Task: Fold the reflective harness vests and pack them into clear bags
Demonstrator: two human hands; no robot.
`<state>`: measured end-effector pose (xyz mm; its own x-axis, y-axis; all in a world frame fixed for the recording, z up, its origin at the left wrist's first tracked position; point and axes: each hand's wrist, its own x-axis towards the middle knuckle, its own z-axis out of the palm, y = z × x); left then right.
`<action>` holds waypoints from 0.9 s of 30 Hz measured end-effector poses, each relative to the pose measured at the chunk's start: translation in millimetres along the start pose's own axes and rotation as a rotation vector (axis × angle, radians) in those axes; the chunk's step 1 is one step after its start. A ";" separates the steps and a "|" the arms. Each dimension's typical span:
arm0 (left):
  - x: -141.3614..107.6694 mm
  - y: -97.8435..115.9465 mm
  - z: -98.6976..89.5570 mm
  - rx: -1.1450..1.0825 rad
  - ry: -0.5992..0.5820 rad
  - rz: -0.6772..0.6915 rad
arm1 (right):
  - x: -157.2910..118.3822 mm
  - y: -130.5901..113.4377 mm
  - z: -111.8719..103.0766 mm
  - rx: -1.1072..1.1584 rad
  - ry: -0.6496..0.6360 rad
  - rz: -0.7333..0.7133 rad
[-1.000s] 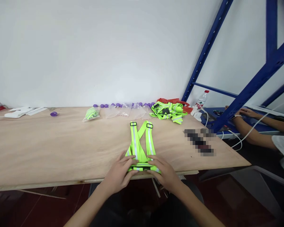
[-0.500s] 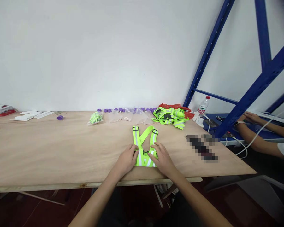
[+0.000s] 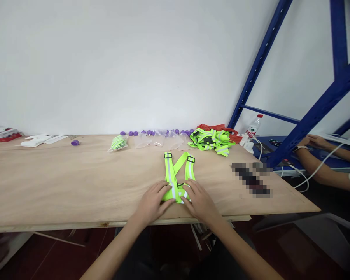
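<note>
A neon yellow-green reflective vest (image 3: 171, 171) made of straps with silver stripes lies on the wooden table in front of me. Its two shoulder straps point away from me, each with a black buckle. The waist part is folded into a compact bundle at the near end. My left hand (image 3: 153, 202) grips the bundle's left side, fingers on top and thumb at the near edge. On the right side, my right hand (image 3: 201, 200) holds it the same way, fingers curled over the strap. My palms hide the bundle's outer ends.
Behind the vest are a bagged vest (image 3: 118, 143), clear plastic bags (image 3: 156, 140), several purple rolls (image 3: 148, 132) and a heap of loose vests (image 3: 211, 140). A blue metal rack (image 3: 261, 62) and a bottle (image 3: 254, 125) stand right. Another person's arms (image 3: 317, 163) are beyond.
My left thumb has slid down to the bundle's near edge, and its left side is refolded. Both hands stay on the vest. The view has shifted slightly.
</note>
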<state>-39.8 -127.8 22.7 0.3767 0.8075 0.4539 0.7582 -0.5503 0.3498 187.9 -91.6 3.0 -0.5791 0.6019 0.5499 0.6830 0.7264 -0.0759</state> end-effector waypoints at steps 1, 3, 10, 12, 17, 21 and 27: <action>-4.1 1.1 -2.1 0.005 -0.014 0.001 | -1.8 -0.8 -3.1 0.019 -0.013 0.002; -11.2 3.7 -5.7 0.013 -0.042 0.001 | -6.1 -3.1 -10.4 0.062 -0.051 0.004; -30.2 15.4 -10.0 -0.014 -0.069 0.031 | -30.5 -13.8 -28.8 0.172 -0.224 -0.059; -37.3 18.4 -8.9 -0.009 -0.051 0.041 | -38.4 -15.4 -29.3 0.189 -0.223 -0.078; -51.9 23.6 -7.9 0.027 -0.011 0.077 | -54.3 -16.1 -28.3 0.295 -0.184 -0.103; -43.8 25.5 -13.5 -0.009 -0.045 0.099 | -54.8 -14.1 -34.0 0.480 -0.197 0.035; -0.7 21.8 -18.9 -0.093 -0.186 -0.032 | -19.8 0.8 -46.6 0.621 -0.232 0.278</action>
<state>-33.5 -144.4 45.5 0.4516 0.8452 0.2858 0.7219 -0.5344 0.4396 220.7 -118.4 30.8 -0.5472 0.7969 0.2559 0.4793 0.5490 -0.6847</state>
